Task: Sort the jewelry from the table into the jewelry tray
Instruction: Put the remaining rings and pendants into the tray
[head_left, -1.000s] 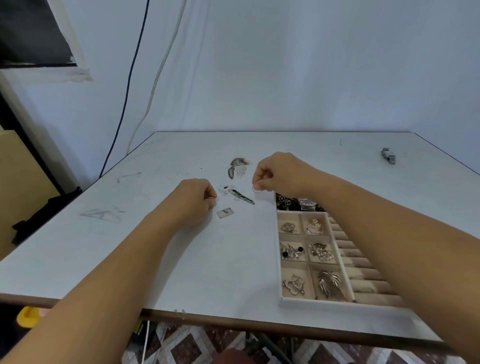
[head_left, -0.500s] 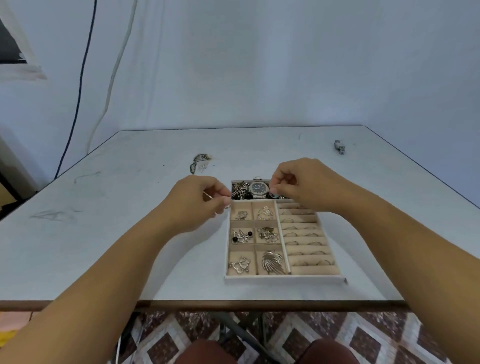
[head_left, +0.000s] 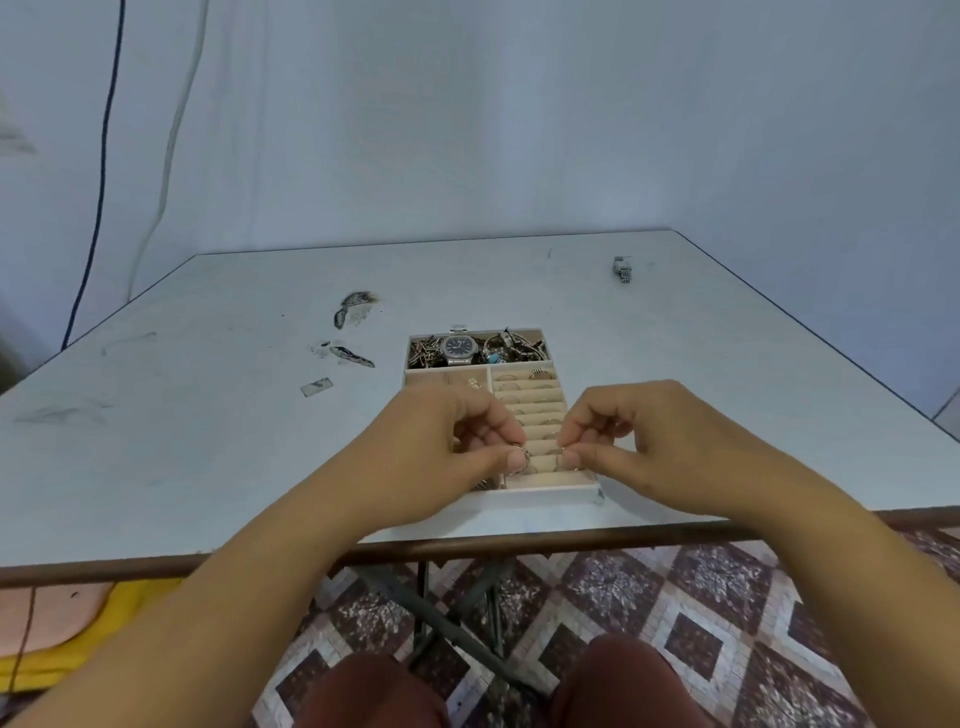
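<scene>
View: head camera, the only one I've got, looking down over the table (head_left: 208, 441).
Left hand (head_left: 441, 441): lower centre of frame. The grip is narrow, thumb and forefinger pinched on what looks like a small ring (head_left: 523, 458).
Right hand (head_left: 639, 436): just right of it and mirrored. The grip is narrow too, pinching a second ring (head_left: 560, 453), and the two sets of fingertips are close together.
Jewelry tray (head_left: 550, 490): centre frame near the table's front edge. Both hands hover over the front end of its ring rolls (head_left: 530, 402), on the tray's right side.
Filled so far: a watch (head_left: 460, 347) and tangled pieces sit in the far compartment. Rings show in the upper rolls. The left-hand cells are mostly hidden under my left hand.
Left to sort: a metal link piece (head_left: 622, 268) sits upper right, well apart from the tray. There are dark patches (head_left: 353, 332) left of the tray, and I can't tell whether they're jewelry or scuffs.
Risk, slot: the rings are tiny and the fingers hide the slit. A ring set on top of a roll rather than pushed in could roll off.
Risk, edge: the tray sits close to the front edge, so a dropped ring could bounce to the floor.
Risk, crowding: with both pinches so near each other, one hand may knock the other's ring loose.
</scene>
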